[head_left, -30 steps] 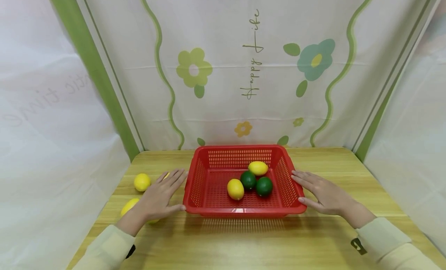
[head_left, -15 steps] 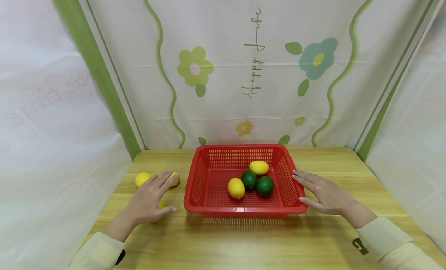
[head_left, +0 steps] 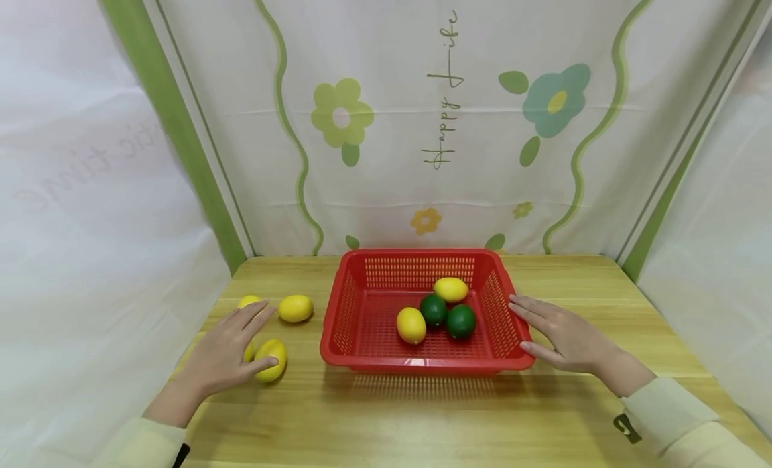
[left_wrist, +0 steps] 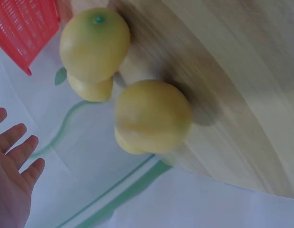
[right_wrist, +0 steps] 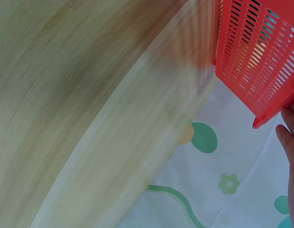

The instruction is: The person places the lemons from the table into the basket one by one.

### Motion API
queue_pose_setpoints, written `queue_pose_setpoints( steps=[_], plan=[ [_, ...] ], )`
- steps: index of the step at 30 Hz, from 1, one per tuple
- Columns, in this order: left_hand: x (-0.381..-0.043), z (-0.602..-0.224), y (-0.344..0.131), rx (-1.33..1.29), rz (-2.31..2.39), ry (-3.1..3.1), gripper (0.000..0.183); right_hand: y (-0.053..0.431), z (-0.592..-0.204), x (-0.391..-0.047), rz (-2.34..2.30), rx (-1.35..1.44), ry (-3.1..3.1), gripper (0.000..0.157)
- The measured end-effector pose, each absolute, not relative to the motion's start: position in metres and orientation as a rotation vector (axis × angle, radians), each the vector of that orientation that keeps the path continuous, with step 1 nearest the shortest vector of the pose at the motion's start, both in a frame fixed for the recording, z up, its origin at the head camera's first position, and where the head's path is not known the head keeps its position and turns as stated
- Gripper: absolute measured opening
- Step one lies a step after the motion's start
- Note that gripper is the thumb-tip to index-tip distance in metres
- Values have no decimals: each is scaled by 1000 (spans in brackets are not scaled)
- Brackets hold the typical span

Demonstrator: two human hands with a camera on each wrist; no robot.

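Observation:
My left hand (head_left: 224, 353) is over the group of yellow lemons on the left, fingers spread and nothing held. One lemon (head_left: 270, 361) lies by its thumb, another (head_left: 295, 308) just beyond its fingertips, and others are partly covered by the hand. In the left wrist view the hand (left_wrist: 14, 173) is apart from the lemons (left_wrist: 152, 116). A red plastic basket (head_left: 422, 362) stands mid-table, holding two yellow lemons (head_left: 411, 326) and two dark green, rounded fruits (head_left: 461, 322). My right hand (head_left: 563, 337) rests its straight fingers against the basket's right rim.
The wooden table (head_left: 422, 428) runs back to a white curtain (head_left: 386, 173) printed with flowers and lettering. White fabric also hangs at the left (head_left: 108, 267) and right (head_left: 724, 253) sides.
My left hand has moved away from the basket's left rim, leftward and back over the lemons, uncovering two of them. The right hand has stayed on the right rim.

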State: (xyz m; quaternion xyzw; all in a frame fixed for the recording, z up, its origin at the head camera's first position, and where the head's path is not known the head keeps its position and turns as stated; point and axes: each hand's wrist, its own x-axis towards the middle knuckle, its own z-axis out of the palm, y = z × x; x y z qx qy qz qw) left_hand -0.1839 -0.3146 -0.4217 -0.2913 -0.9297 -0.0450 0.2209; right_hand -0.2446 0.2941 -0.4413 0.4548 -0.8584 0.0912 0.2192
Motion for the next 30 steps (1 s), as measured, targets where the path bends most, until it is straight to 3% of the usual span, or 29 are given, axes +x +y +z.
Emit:
queue_pose_setpoints(
  steps=[30],
  plan=[
    [-164,-452,-363,-664,-123,-2616,76,296,-441,-244,218,1238,-2406,64]
  ],
)
